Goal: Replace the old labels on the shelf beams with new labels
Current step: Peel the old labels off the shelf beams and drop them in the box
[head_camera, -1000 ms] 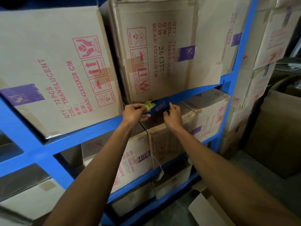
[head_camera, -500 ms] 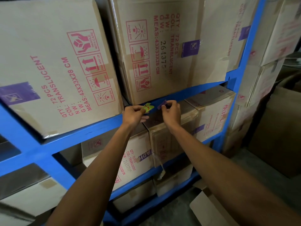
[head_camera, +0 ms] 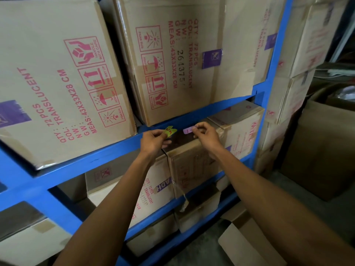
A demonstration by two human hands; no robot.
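The right hand (head_camera: pixel 206 136) pinches the pink label (head_camera: pixel 187 130) just off the blue shelf beam (head_camera: pixel 107 156), apparently peeling it, while the left hand (head_camera: pixel 153 141) pinches yellow labels (head_camera: pixel 170 131) beside it, ready as replacements

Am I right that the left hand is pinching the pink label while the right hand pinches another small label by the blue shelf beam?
Not quite: the head view shows the left hand pinching yellow-green labels with red writing. The pink label is the one the right hand pinches, by the blue shelf beam.
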